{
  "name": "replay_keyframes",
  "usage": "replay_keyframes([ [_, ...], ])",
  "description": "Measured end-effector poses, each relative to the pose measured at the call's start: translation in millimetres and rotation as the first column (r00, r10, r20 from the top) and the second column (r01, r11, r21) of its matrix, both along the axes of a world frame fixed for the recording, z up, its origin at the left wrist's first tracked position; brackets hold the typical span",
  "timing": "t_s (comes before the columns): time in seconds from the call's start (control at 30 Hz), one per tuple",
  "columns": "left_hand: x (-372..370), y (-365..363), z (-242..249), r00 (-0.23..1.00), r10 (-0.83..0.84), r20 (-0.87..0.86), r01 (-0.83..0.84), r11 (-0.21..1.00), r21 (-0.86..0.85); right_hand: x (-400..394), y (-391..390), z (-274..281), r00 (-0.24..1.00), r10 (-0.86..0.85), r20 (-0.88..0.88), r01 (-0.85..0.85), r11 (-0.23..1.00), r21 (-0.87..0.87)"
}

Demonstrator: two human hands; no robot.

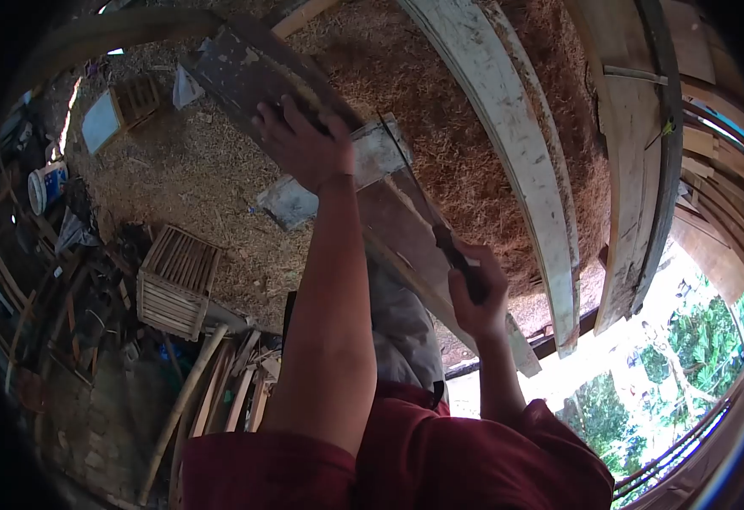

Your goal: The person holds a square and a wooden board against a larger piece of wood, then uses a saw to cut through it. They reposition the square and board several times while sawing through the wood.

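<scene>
From the head camera, the picture is rotated and ringed by dark lens edges, so the corners are lost. A long dark plank (389, 212) runs diagonally from upper left to lower right, over a floor of sawdust (440, 110). The left hand (299, 140) lies flat on the plank's upper part, fingers spread and pressing; the forearm hides the wood beneath. The right hand (478, 293) is closed round a dark handle of a thin blade (414, 183), which lies along the plank, pointing up-left; its tip is hard to make out. A slatted crate (176, 280) sits well apart, left.
</scene>
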State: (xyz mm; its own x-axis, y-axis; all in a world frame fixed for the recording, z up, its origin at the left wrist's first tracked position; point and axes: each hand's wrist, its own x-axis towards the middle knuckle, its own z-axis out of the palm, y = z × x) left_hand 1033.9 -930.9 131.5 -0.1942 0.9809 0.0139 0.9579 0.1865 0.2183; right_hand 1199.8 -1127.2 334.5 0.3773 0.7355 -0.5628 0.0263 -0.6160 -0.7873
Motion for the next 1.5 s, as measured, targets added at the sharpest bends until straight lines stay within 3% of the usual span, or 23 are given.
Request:
replay_keyframes([
  [0.23, 0.4, -1.0, 0.6, 0.999, -0.016, -0.038, 0.018, 0.999, 0.049, 17.2, 71.1, 34.7, 0.997, 0.000, -0.076, -0.009, 0.993, -0.116],
  [0.33, -0.1, -0.5, -0.8, 1.000, -0.005, -0.014, 0.005, 0.999, 0.051, -2.8, 41.4, 12.2, 0.965, 0.124, 0.230, -0.164, 0.972, 0.166],
  [0.37, -0.8, -1.4, -1.5, 1.000, -0.012, -0.013, 0.012, 0.998, 0.065, -14.8, 31.7, 21.4, 0.981, 0.076, 0.176, -0.093, 0.992, 0.090],
  [0.47, -0.9, 0.0, -5.9, 1.000, -0.016, -0.014, 0.017, 0.995, 0.098, -27.1, -22.8, 28.4, 0.974, -0.197, 0.113, 0.155, 0.941, 0.302],
  [0.57, -4.0, -1.6, -7.2, 0.999, -0.038, -0.022, 0.040, 0.993, 0.108, -29.0, -41.4, 32.0, 0.919, -0.393, 0.037, 0.373, 0.895, 0.244],
  [0.67, -3.1, -1.1, -9.6, 0.999, -0.041, -0.011, 0.042, 0.989, 0.142, -32.2, -41.2, 7.7, 0.902, -0.370, 0.222, 0.344, 0.927, 0.149],
  [0.8, -3.3, -1.7, -9.5, 0.998, -0.065, -0.027, 0.069, 0.982, 0.178, -42.1, -39.6, -73.5, 0.798, -0.265, 0.542, 0.062, 0.930, 0.363],
  [0.9, -10.1, -2.6, -13.0, 0.996, -0.089, 0.007, 0.086, 0.979, 0.187, -47.1, -30.0, -113.0, 0.717, -0.133, 0.685, -0.068, 0.964, 0.258],
  [1.0, -20.4, -2.5, -19.2, 0.982, -0.133, 0.137, 0.101, 0.971, 0.219, -42.1, -11.5, -149.1, 0.662, -0.108, 0.742, -0.162, 0.946, 0.282],
  [1.13, -23.2, -2.9, -13.7, 0.954, -0.194, 0.230, 0.150, 0.969, 0.194, -46.1, 28.8, -168.4, 0.603, -0.110, 0.790, -0.087, 0.976, 0.202],
  [1.2, -24.6, -3.7, -11.0, 0.933, -0.277, 0.230, 0.248, 0.958, 0.146, -49.5, 42.2, -189.1, 0.597, -0.120, 0.793, -0.031, 0.985, 0.172],
  [1.3, -34.2, -9.7, -3.5, 0.864, -0.477, 0.161, 0.464, 0.878, 0.115, -56.6, 46.8, -203.7, 0.623, 0.051, 0.781, -0.043, 0.999, -0.031],
  [1.43, -55.7, -26.2, 14.4, 0.605, -0.785, 0.130, 0.770, 0.619, 0.156, -60.1, 40.3, -202.8, 0.581, 0.057, 0.812, -0.013, 0.998, -0.060],
  [1.5, -65.8, -29.5, 20.2, 0.555, -0.812, 0.181, 0.800, 0.581, 0.151, -60.5, 36.4, -200.2, 0.578, 0.061, 0.814, -0.026, 0.998, -0.056],
])
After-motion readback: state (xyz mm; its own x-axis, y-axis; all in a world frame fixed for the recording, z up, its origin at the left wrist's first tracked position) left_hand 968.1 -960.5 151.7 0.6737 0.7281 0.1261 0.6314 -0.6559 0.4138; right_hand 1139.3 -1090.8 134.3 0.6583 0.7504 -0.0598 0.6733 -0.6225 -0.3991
